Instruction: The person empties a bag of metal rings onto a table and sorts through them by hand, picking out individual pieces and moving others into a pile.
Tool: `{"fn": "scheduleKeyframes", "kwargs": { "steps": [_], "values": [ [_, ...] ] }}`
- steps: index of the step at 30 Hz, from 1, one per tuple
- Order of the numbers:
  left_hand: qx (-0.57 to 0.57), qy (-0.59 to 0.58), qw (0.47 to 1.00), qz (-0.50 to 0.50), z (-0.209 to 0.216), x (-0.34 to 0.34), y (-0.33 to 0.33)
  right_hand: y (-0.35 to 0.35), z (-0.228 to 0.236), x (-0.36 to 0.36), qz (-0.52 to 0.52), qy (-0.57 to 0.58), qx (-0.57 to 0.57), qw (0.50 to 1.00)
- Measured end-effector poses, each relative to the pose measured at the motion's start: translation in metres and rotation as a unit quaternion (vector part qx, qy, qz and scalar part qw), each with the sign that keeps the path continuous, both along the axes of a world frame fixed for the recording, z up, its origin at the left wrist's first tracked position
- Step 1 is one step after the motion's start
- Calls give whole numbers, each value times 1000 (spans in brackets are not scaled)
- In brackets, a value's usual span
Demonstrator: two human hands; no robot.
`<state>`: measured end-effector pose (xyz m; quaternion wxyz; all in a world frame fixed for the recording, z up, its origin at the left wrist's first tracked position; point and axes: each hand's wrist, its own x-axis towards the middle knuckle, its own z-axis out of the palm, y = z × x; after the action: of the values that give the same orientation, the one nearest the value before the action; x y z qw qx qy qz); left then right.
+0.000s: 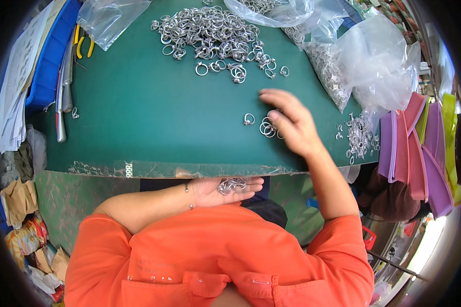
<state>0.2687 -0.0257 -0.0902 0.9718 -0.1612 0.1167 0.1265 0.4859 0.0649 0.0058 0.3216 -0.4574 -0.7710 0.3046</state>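
Observation:
My left hand lies palm up just below the table's front edge, fingers stretched out, holding a small heap of silver rings in its palm. Over the green tabletop my right hand is open and slightly blurred, its fingers apart. Several loose rings lie right by its thumb and partly under it; whether it touches them I cannot tell. A single ring sits just left of these. Farther back spreads a large pile of silver rings, each with a raised setting.
Clear plastic bags of metal pieces stand at the back right. Small silver parts are scattered near the right edge, beside pink and purple trays. On the left are yellow-handled pliers, metal rods and a blue bin.

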Motion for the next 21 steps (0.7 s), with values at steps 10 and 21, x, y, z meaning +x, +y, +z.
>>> {"fn": "scheduleKeyframes", "kwargs": {
  "steps": [10, 21],
  "values": [
    [-131, -257, 953, 90, -11, -13, -21, -76, -10, -69, 291, 53, 44, 954],
    [-37, -14, 999, 9, -2, -17, -6, 63, 6, -62, 158, -165, 185, 956]
  ]
}}
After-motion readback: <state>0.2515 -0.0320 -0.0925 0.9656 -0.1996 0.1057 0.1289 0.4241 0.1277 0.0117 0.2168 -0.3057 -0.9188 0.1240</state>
